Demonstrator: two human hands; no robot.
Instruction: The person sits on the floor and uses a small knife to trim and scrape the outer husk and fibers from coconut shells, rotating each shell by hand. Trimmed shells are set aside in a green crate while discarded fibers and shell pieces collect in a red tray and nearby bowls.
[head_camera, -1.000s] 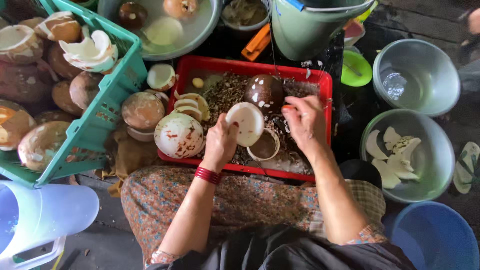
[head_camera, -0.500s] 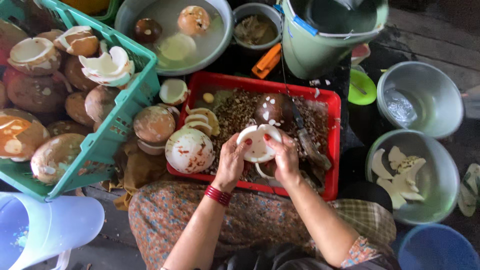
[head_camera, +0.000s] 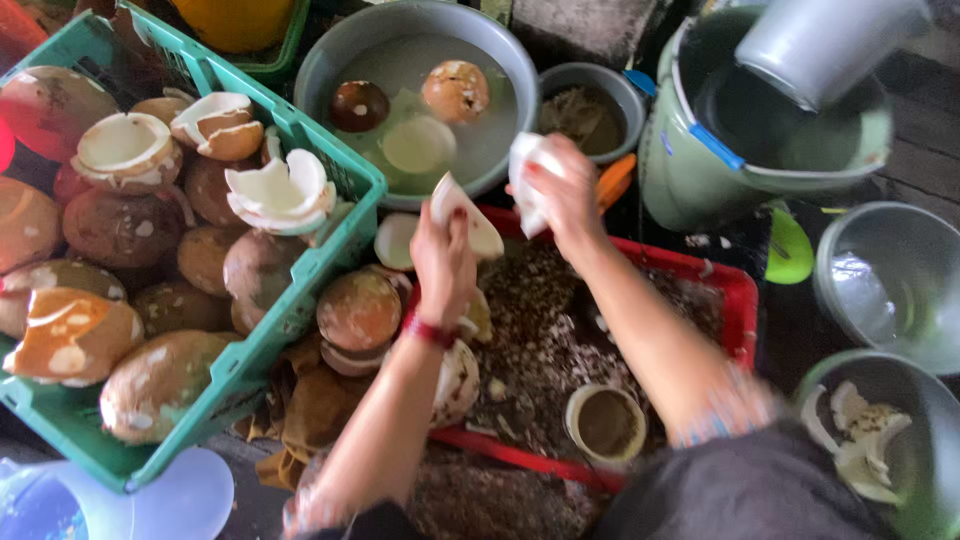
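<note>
Two white coconut pieces are now lifted apart, one in each hand, where half a second ago both hands pressed together on a single white piece low over the red tray (head_camera: 735, 290). The left hand (head_camera: 443, 262) closes its fingers around a curved white shard (head_camera: 470, 218), which sticks up above the grip. The right hand (head_camera: 562, 190) has risen further and clasps a second white piece (head_camera: 524, 170), partly hidden under the fingers. Just beyond both grips sits the grey basin (head_camera: 330, 70) of cloudy water with floating coconuts. Below the hands, the tray holds brown husk scraps and a small round cup (head_camera: 605, 422). To the left of the left grip stands the green crate (head_camera: 300, 290) of coconut halves.
</note>
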